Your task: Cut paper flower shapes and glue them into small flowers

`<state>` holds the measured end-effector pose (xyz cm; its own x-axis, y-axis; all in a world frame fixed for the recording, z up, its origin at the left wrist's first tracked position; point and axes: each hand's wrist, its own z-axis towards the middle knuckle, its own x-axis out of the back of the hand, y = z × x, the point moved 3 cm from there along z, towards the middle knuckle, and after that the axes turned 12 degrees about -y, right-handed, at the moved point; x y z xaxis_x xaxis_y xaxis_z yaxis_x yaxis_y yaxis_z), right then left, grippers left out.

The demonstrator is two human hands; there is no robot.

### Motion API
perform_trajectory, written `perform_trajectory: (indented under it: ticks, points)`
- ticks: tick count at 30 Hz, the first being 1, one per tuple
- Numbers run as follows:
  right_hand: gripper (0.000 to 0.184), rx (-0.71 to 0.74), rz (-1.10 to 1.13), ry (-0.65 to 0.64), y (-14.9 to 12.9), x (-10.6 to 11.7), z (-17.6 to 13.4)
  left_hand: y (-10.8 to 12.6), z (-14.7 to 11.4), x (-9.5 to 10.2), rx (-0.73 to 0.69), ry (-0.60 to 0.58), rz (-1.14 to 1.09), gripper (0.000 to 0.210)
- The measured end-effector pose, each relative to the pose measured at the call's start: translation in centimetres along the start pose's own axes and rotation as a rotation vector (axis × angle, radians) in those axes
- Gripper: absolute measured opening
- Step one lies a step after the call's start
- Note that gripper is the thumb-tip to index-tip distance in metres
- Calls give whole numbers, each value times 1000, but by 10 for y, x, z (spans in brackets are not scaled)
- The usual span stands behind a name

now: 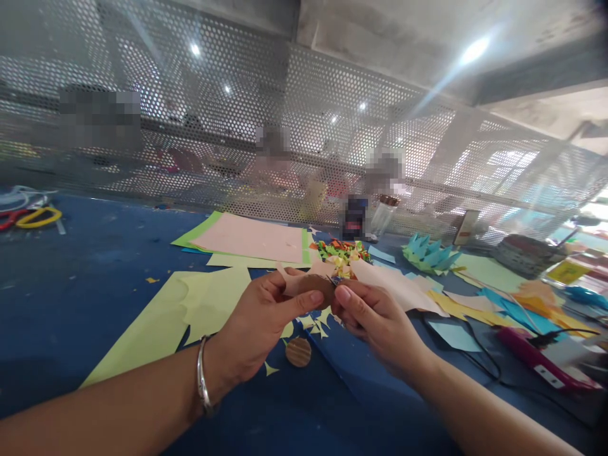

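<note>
My left hand is closed, pinching a brown cardboard disc together with a piece of pale pink paper, thumb on top. Right beside it, my right hand is closed around a small dark metal tool with a narrow tip; most of the tool is hidden by the fingers. Its tip meets the disc's right edge. Below the hands, a round striped brown disc lies on the blue table among yellow paper scraps.
Behind the hands lie stacked pink and green sheets and a pile of colourful cut paper. A blue folded-paper piece and a magenta power strip with cables are right. Yellow-handled scissors lie far left. A perforated metal screen stands behind.
</note>
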<state>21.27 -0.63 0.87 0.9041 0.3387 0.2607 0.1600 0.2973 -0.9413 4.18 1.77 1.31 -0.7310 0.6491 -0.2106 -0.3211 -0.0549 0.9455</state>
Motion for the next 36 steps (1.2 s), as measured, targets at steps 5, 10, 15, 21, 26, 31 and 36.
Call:
perform_trajectory:
  ticks: [5,10,15,21,26,31,36]
  points:
    - [47,-4,28,-17,2,0,0,-2,0,1,-2,-4,17,12]
    - [48,1,4,-14,0,1,-2,-3,-1,1,-4,-35,-13,13]
    - [48,9,-30,-23,-2,2,-2,-5,0,2,-12,-42,3,15]
    - [48,-23,31,-44,-2,4,-3,-5,0,2,-8,-44,8,16]
    - [49,-42,11,-45,-2,6,-5,-4,0,1,-14,-40,1,18]
    - [50,-24,-41,-42,-4,6,-5,-3,0,0,-12,-40,-34,12]
    - [49,-12,-81,-37,-7,6,-5,0,-1,-2,-12,-45,-44,7]
